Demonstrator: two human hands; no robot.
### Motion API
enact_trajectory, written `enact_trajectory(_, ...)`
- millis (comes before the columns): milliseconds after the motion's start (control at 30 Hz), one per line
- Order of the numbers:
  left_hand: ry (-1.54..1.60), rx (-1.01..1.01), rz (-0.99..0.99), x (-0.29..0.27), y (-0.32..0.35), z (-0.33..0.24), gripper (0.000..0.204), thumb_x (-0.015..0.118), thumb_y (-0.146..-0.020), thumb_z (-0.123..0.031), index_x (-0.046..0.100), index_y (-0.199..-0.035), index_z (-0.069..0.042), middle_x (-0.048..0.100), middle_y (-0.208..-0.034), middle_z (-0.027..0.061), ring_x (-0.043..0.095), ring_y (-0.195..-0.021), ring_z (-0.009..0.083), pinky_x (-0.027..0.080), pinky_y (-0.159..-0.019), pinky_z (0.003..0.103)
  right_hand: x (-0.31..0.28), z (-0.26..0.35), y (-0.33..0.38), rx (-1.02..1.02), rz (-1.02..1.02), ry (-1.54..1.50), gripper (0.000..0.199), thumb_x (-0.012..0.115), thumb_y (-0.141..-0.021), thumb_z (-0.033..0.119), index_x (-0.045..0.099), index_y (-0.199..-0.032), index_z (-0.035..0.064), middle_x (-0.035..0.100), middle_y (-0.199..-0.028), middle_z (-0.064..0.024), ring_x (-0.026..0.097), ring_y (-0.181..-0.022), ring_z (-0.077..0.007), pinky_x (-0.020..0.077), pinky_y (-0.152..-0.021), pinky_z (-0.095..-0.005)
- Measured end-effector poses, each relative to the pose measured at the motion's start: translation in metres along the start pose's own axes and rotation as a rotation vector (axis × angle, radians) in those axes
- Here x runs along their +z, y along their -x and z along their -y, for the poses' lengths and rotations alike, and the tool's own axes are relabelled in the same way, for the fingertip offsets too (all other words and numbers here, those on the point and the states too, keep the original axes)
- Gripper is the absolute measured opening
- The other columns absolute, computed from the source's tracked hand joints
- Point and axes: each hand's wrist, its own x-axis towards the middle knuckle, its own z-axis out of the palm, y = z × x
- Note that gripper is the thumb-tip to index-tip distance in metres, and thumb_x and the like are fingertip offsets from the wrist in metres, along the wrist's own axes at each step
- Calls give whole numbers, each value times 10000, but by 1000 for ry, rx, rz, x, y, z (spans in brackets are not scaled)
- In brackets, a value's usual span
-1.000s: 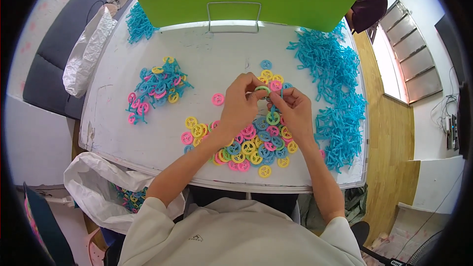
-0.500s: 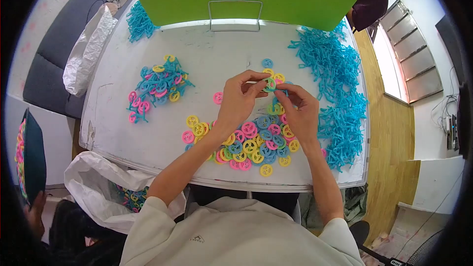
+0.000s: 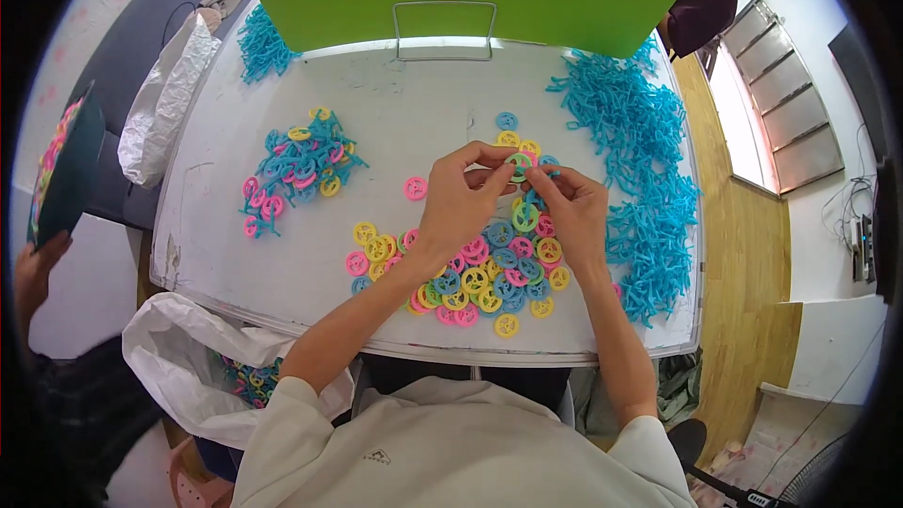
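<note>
Above a white desk (image 3: 235,277), a worker's left hand (image 3: 458,202) pinches a green wheel (image 3: 517,166) while the right hand (image 3: 577,216) appears to pinch a blue stick (image 3: 531,197) beside it — a slack fingertip grip could drop either into the wheel pile (image 3: 475,280).

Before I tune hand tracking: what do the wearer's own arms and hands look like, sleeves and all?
Pale off-white, loose short sleeves; forearms uncovered below them. Left hand and right hand both ungloved, no watch or bracelet visible, no cables on either arm. The matching shirt has a small dark mark on its front.
</note>
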Motion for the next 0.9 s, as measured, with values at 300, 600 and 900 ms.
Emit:
enact_trajectory(300, -104, -31, -60, 0, 0, 2, 175, 587, -898, -34, 601, -1040, 68, 647, -956, 117, 685, -849, 182, 562, -721, 244, 6, 3, 6, -69, -77, 169, 170, 699, -851, 92, 694, -984, -15, 688, -782, -58, 612, -692, -68, 459, -594, -179)
enact_trajectory(600, 29, -3, -120, -25, -17, 0, 155, 528, -952, -99, 585, -1031, 20, 606, -981, 84, 636, -789, 140, 543, -704, 262, -11, 3, -1, -194, 187, 48, 285, 566, -911, 29, 601, -1194, 18, 703, -877, -58, 641, -789, -105, 508, -684, -249)
enact_trajectory(900, -1373, 435, -799, -150, -34, -33, 165, 518, -893, -66, 642, -1001, -71, 632, -882, 102, 612, -729, 255, 485, -649, 371, -95, -5, -29, -315, -266, 933, 298, 662, -815, 98, 640, -1110, 61, 684, -975, -139, 635, -896, -231, 499, -775, -332)
